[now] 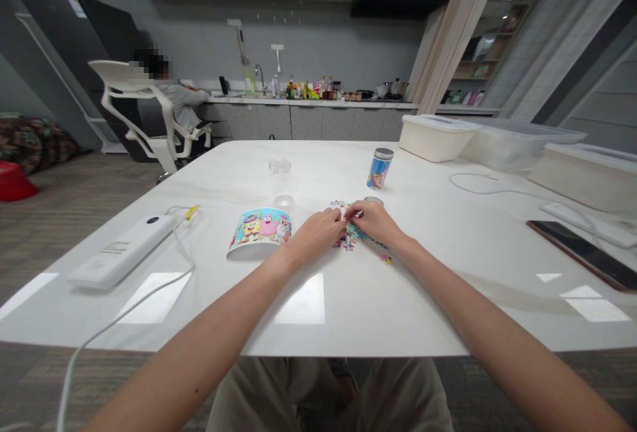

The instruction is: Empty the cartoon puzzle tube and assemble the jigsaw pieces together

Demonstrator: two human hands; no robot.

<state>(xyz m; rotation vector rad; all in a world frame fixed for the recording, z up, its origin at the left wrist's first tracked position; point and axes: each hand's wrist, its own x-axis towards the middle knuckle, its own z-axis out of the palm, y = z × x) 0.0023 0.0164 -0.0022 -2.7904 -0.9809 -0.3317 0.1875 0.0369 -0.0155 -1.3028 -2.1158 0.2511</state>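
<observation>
As the left hand (322, 229) and right hand (374, 221) are curling over puzzle pieces (351, 239) on the worktop (328, 166) — what they're grasping, I can't tell — a SpongeBob sheet (263, 226) is curving nearby, a power strip (124, 253) showing illegible lettering.

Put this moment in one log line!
left hand: at small multicoloured jigsaw pieces; right hand: at pieces; nearby: curved multicoloured cartoon sheet, blue cylindrical can

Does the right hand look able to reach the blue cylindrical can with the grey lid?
Probably yes: the blue can stands beyond the right hand, with only a low, round, silvery disc apparently between them.
</observation>
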